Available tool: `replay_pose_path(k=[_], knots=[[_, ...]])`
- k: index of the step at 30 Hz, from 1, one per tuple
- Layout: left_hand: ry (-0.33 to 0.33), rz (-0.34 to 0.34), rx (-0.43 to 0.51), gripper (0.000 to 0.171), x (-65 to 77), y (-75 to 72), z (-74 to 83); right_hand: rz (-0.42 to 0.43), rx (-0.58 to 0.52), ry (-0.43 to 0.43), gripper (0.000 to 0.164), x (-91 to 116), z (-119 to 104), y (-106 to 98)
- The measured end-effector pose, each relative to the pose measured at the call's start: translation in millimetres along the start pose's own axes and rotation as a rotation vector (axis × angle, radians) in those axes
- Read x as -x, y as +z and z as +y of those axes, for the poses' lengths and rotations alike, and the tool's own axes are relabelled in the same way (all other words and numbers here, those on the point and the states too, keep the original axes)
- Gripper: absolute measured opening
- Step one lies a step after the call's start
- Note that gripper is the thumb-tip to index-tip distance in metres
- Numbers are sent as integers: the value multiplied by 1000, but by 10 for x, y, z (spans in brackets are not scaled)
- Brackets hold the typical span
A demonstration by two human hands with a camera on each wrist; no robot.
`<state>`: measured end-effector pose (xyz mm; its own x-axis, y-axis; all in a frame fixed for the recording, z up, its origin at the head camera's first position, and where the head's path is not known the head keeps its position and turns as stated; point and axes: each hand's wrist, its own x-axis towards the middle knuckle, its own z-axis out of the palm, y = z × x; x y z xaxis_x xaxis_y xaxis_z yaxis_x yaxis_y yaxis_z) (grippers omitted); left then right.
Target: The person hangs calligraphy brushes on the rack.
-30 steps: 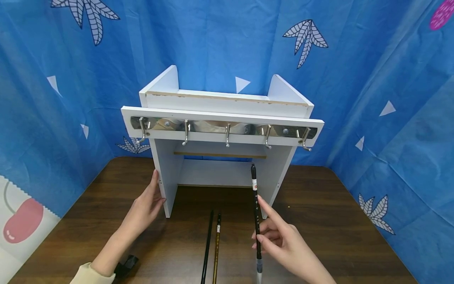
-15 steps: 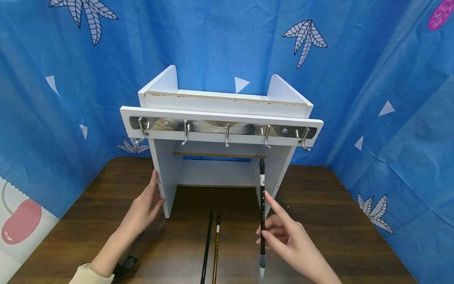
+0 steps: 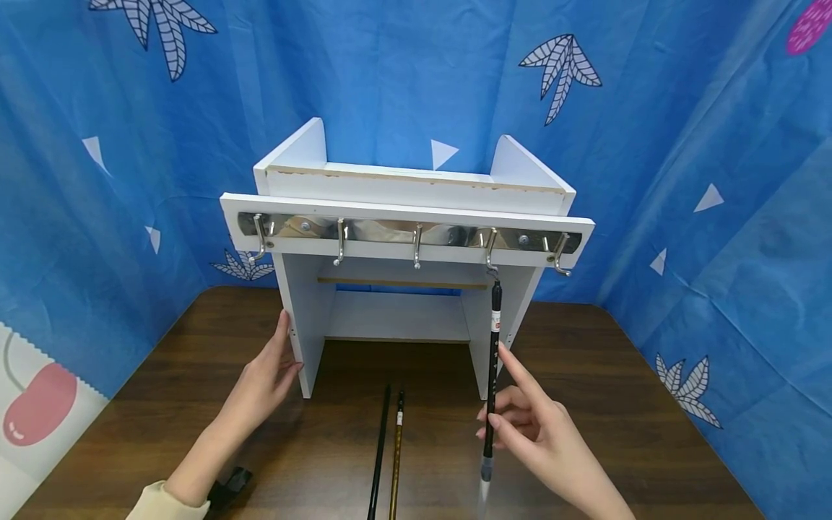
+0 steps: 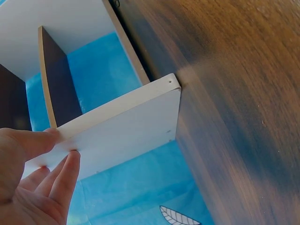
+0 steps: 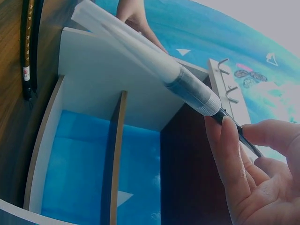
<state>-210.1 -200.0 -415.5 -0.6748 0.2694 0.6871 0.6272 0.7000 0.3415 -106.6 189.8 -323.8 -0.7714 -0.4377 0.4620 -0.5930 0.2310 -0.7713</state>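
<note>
My right hand (image 3: 536,426) pinches a black calligraphy brush (image 3: 492,383) between thumb and fingers. The brush stands nearly upright, with white bristles under a clear cap (image 5: 126,42) at its lower end. Its small hanging loop (image 3: 493,274) is right at the tip of the second hook from the right (image 3: 490,249), on the metal hook rail (image 3: 377,231). On the other side, my left hand (image 3: 263,379) grips the left side panel (image 4: 131,124) of the white shelf, with the thumb at its front edge and fingers against the outer face.
Two more brushes lie on the brown table (image 3: 572,462): a black one (image 3: 380,451) and a gold-brown one (image 3: 396,455). A small black object (image 3: 229,490) sits beside the left wrist. Blue printed cloth (image 3: 403,87) hangs behind the shelf and along the sides.
My right hand has carried the brush rightward and slightly up, bringing its loop to the second hook from the right. My left hand has stayed on the panel.
</note>
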Motion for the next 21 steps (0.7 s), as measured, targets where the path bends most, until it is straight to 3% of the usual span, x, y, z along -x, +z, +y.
replay_pose_path(k=[21], knots=[[-8,-7,7,108,4,0,5,22,6,23,81,-23,14,-29]])
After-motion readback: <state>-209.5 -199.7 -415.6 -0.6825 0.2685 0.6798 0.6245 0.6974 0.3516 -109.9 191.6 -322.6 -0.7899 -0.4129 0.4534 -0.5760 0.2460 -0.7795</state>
